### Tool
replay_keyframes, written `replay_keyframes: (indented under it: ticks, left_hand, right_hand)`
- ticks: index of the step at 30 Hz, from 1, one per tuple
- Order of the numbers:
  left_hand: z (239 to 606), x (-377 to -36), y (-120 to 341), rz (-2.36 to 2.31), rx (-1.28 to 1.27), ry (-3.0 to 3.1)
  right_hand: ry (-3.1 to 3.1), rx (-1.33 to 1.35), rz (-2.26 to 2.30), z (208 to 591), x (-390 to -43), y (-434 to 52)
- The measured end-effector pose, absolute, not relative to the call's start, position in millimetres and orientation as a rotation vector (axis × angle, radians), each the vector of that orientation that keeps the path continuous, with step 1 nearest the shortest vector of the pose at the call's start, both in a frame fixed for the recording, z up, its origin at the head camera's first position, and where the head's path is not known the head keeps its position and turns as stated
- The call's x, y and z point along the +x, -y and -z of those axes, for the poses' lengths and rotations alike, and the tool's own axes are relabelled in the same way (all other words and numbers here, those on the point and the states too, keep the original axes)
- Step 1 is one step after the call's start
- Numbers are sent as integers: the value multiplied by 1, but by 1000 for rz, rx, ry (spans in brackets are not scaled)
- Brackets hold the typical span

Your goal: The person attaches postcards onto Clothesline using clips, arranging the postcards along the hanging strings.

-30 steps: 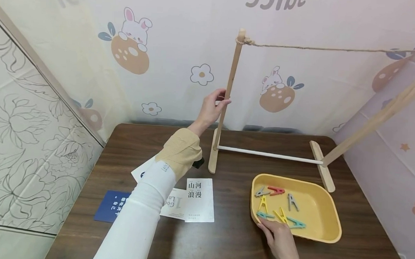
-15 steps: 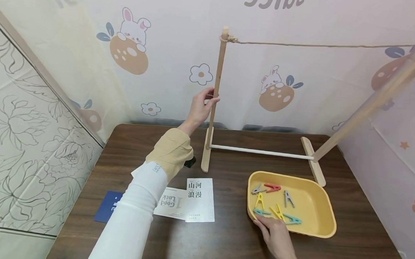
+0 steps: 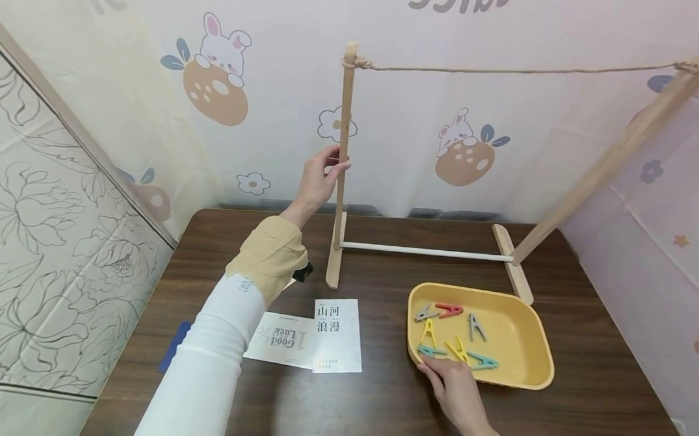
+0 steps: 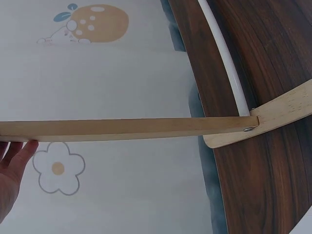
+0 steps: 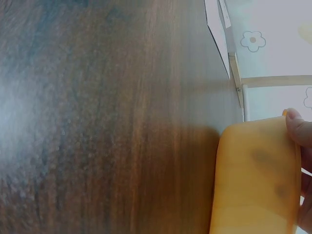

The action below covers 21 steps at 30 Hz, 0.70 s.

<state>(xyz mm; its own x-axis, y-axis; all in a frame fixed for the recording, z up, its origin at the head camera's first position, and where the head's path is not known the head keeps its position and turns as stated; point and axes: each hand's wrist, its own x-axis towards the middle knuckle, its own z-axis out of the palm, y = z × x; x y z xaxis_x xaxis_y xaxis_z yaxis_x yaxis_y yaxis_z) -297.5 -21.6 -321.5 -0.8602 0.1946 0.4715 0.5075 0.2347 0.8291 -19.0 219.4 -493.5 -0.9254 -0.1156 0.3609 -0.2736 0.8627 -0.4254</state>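
**Left hand on the rack post, right hand at the peg tray**

Left hand (image 3: 319, 177) up on the near upright (image 3: 344, 153) of the wooden rack, fingers (image 3: 335, 168) curled round the post about halfway up. Post standing straight, long axis vertical, foot planted on the counter (image 3: 376, 401). Only fingertips showing at the frame edge in the left wrist view, so going by the head view for the grip.

String (image 3: 508, 70) stretched from the top of that post across to the far upright (image 3: 610, 158), running left to right, well above everything else.

Right hand (image 3: 455, 395) down low at the near edge of the yellow tray (image 3: 530, 382), fingers wrapped over the rim (thumb pressed on the outer wall in the right wrist view). Not pinching any peg as far as visible.

Clothespegs (image 3: 452, 336) lying loose in the tray, just beyond the right fingers and far closer to that hand than to the left. Teal one (image 3: 484, 362) and yellow one (image 3: 456, 349) nearest, both lying flat.

Paper cards (image 3: 321, 337) flat on the counter between the two arms, below the rack's foot, touching neither hand
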Motion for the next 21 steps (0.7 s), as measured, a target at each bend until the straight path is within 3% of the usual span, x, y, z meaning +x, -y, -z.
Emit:
replay_keyframes:
  ticks: [11,18,21]
  left_hand:
    - [321,-294,43,1678,-624,2227]
    - [296,-265,50,1658,-564,2262]
    - [305,-275,57,1669,-556,2251]
  right_hand:
    - [2724,335,-676,496,-23,-213]
    - [2682,387,-709,496,-26,-209]
    - [2686,390,-713,495,-27,-206]
